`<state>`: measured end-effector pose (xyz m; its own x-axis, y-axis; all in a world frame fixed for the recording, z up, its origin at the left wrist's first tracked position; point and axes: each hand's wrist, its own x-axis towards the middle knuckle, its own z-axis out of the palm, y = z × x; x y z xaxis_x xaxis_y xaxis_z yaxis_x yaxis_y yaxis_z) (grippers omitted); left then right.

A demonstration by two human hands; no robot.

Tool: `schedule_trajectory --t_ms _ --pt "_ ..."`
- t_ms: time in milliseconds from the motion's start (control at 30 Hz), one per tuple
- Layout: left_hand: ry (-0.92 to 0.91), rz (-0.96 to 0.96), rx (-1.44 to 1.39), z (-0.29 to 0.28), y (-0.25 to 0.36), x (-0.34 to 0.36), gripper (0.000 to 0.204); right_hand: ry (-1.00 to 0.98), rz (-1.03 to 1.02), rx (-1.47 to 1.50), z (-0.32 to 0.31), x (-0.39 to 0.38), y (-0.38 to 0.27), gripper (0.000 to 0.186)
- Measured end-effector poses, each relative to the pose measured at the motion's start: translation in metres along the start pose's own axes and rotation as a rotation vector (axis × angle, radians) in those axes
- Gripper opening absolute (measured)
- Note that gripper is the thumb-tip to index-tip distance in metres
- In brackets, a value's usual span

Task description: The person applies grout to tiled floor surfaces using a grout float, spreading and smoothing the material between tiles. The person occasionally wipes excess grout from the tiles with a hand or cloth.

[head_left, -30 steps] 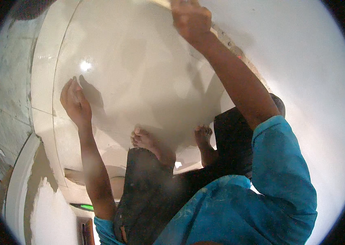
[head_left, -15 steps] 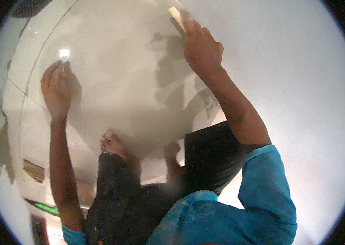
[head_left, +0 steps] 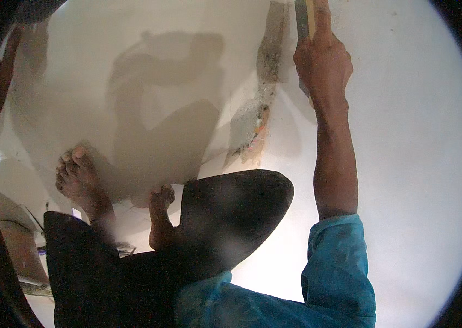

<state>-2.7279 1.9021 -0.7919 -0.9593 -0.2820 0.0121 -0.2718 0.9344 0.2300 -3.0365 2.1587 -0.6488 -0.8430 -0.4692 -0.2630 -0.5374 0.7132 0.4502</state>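
Note:
My right hand (head_left: 321,68) grips a long, flat yellow-and-dark strip (head_left: 304,16) against the white wall (head_left: 416,153), its upper end cut off by the frame. My left hand (head_left: 7,60) is at the far left edge, fingers outstretched on or just over the pale floor (head_left: 78,65); its fingertips are partly dim. Between floor and wall runs a rough, dirty seam (head_left: 266,87) with dark crumbs and orange specks. My bare feet (head_left: 80,180) are below, beside dark trousers (head_left: 225,208).
A dark mesh-like surface (head_left: 37,11) shows at the top left rim. At the lower left lie indistinct items and a thin dark cord (head_left: 31,213), near a tan curved surface (head_left: 23,254). Shadows fall across the floor.
The view has swung toward the wall. My right hand with the strip now appears farther right, upright along the wall; my left hand has shifted to the frame's left edge.

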Motion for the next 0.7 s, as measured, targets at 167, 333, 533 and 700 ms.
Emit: schedule_trajectory --t_ms 167,333,533,700 --pt "-0.113 -0.217 0.091 0.016 0.055 -0.103 0.022 -0.134 0.025 -0.099 -0.010 0.013 -0.011 0.084" --pt "-0.135 -0.303 0.127 0.024 0.072 -0.136 0.017 -0.015 -0.077 -0.069 -0.003 0.009 -0.018 0.080" --pt "-0.141 -0.360 0.177 0.036 0.069 -0.150 0.014 -0.199 0.039 -0.173 -0.004 0.007 -0.022 0.077" --pt "-0.304 -0.452 0.279 0.040 0.068 -0.153 0.025 -0.173 0.099 -0.174 0.000 0.003 -0.021 0.074"
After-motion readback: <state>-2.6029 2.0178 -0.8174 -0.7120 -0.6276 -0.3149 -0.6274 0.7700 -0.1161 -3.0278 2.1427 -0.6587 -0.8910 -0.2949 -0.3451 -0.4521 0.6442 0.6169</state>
